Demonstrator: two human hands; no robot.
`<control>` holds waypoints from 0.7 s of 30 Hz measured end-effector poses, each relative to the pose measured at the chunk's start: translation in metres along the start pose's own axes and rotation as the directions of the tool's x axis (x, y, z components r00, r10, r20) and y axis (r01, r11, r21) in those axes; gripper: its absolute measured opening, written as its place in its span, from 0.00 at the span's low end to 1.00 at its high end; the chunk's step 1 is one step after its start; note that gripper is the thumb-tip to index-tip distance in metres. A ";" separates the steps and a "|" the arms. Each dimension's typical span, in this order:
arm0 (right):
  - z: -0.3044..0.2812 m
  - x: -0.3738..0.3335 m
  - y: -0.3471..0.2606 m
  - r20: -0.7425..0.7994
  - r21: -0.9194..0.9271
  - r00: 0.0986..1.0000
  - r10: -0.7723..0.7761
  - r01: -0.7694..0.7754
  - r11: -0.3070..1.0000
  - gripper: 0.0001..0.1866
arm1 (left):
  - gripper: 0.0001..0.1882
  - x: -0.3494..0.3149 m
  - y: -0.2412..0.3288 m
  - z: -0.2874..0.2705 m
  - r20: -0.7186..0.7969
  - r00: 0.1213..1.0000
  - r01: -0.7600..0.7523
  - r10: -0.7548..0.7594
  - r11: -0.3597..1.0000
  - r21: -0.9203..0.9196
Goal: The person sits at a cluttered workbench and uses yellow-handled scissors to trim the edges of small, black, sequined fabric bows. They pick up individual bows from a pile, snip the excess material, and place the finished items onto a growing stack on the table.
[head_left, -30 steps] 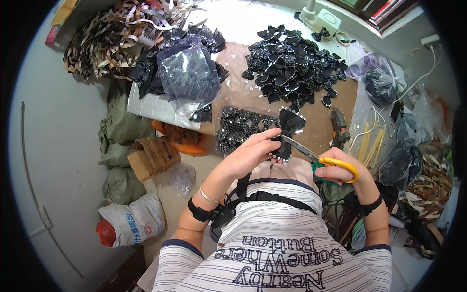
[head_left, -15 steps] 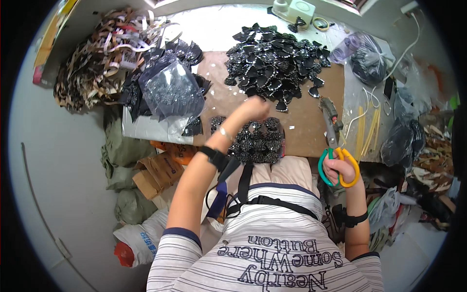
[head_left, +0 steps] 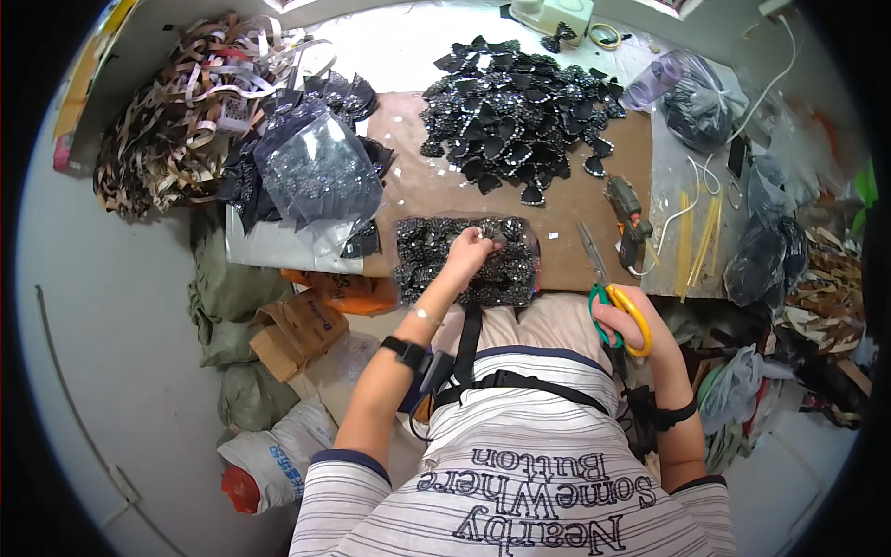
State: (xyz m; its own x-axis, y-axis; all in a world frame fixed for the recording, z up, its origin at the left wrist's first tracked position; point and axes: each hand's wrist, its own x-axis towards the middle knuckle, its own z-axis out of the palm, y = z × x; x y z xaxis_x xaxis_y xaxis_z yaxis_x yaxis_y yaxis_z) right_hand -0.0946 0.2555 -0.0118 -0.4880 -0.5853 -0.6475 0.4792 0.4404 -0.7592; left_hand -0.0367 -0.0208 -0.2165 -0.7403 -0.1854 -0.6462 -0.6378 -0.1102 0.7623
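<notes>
Though near board edge point(head_left: 562, 286), right grip point(head_left: 625, 325) around scissors point(head_left: 599, 267), hold of left grip point(head_left: 471, 249) unclear

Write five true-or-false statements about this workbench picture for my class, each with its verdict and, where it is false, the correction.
1. The right hand grips the yellow-and-green scissors. True.
2. The left hand is over the pack of dark sparkly pieces. True.
3. The pack lies farther from the person than the pile of black bows. False: the pile of black bows is farther away.
4. The glue gun lies to the right of the scissors. True.
5. The yellow sticks are in the left hand. False: the yellow sticks lie to the right of the glue gun.
</notes>
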 end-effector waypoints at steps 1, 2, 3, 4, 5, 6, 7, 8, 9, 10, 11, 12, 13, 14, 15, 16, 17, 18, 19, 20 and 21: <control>0.003 0.003 0.000 -0.013 -0.122 0.997 -0.072 0.069 0.990 0.11 | 0.19 -0.021 0.025 -0.008 0.152 0.984 0.131 -0.093 0.955 -0.266; 0.007 0.006 -0.001 -0.023 -0.240 0.989 -0.146 0.136 0.961 0.11 | 0.19 -0.044 0.055 -0.015 0.321 0.937 0.286 -0.137 0.828 -0.482; 0.013 0.010 -0.004 -0.007 -0.363 0.977 -0.215 0.198 0.911 0.12 | 0.22 -0.062 0.069 -0.024 0.455 0.889 0.338 -0.039 0.727 -0.597; 0.018 0.013 -0.010 0.013 -0.421 0.982 -0.190 0.178 0.889 0.12 | 0.25 -0.075 0.075 -0.030 0.559 0.825 0.402 0.085 0.607 -0.685; 0.023 0.015 -0.017 0.030 -0.477 0.986 -0.166 0.160 0.864 0.13 | 0.30 -0.084 0.075 -0.034 0.631 0.741 0.467 0.230 0.499 -0.731; 0.028 0.016 -0.026 0.047 -0.534 0.988 -0.144 0.147 0.833 0.13 | 0.30 -0.097 0.081 -0.036 0.627 0.743 0.438 0.232 0.539 -0.719; 0.032 0.016 -0.039 0.069 -0.637 0.989 -0.127 0.142 0.757 0.13 | 0.31 -0.110 0.094 -0.037 0.628 0.742 0.412 0.233 0.581 -0.702; 0.033 0.016 -0.041 0.075 -0.718 0.981 -0.179 0.177 0.674 0.14 | 0.31 -0.125 0.109 -0.037 0.631 0.740 0.385 0.232 0.623 -0.681; 0.033 0.017 -0.042 0.090 -0.788 0.969 -0.228 0.209 0.579 0.14 | 0.32 -0.138 0.121 -0.036 0.595 0.779 0.321 0.200 0.687 -0.652; 0.034 0.018 -0.043 0.113 -0.848 0.955 -0.274 0.237 0.474 0.15 | 0.31 -0.146 0.127 -0.036 0.578 0.794 0.307 0.188 0.696 -0.649; 0.035 0.017 -0.048 0.123 -0.870 0.956 -0.268 0.234 0.433 0.15 | 0.30 -0.151 0.131 -0.036 0.562 0.809 0.294 0.176 0.706 -0.645; 0.036 0.013 -0.056 0.130 -0.891 0.957 -0.260 0.227 0.393 0.16 | 0.29 -0.155 0.133 -0.036 0.548 0.821 0.285 0.162 0.715 -0.638; 0.037 0.010 -0.062 0.134 -0.910 0.958 -0.252 0.220 0.353 0.16 | 0.26 -0.159 0.132 -0.037 0.503 0.854 0.196 0.136 0.810 -0.552; 0.037 0.009 -0.065 0.152 -0.917 0.951 -0.268 0.236 0.321 0.16 | 0.25 -0.165 0.131 -0.036 0.471 0.866 0.129 0.168 0.835 -0.534; 0.037 0.008 -0.067 0.168 -0.924 0.945 -0.282 0.250 0.288 0.16 | 0.24 -0.171 0.130 -0.034 0.441 0.875 0.062 0.200 0.856 -0.513; 0.037 0.007 -0.069 0.183 -0.930 0.937 -0.297 0.263 0.256 0.16 | 0.23 -0.175 0.130 -0.033 0.413 0.880 -0.004 0.234 0.874 -0.487; 0.036 0.005 -0.072 0.204 -0.924 0.932 -0.299 0.284 0.255 0.17 | 0.23 -0.175 0.127 -0.034 0.424 0.870 0.036 0.250 0.827 -0.561; 0.035 0.004 -0.074 0.223 -0.918 0.927 -0.302 0.304 0.254 0.17 | 0.23 -0.174 0.125 -0.034 0.436 0.863 0.057 0.256 0.807 -0.588; 0.035 0.003 -0.076 0.243 -0.911 0.921 -0.304 0.324 0.254 0.17 | 0.24 -0.174 0.123 -0.035 0.447 0.855 0.079 0.263 0.786 -0.613; 0.034 0.003 -0.076 0.250 -0.908 0.919 -0.304 0.332 0.256 0.17 | 0.24 -0.173 0.122 -0.035 0.458 0.847 0.101 0.270 0.764 -0.637; 0.034 0.003 -0.076 0.259 -0.904 0.917 -0.302 0.340 0.258 0.17 | 0.25 -0.173 0.122 -0.035 0.479 0.833 0.127 0.277 0.747 -0.653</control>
State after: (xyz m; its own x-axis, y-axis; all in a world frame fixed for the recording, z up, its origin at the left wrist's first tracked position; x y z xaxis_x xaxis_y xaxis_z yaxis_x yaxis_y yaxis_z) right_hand -0.1080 0.1972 0.0465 -0.4037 -0.8464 -0.3475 -0.7024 0.5300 -0.4751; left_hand 0.0216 -0.0367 -0.0103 -0.8950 0.2823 -0.3453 -0.4316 -0.7434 0.5110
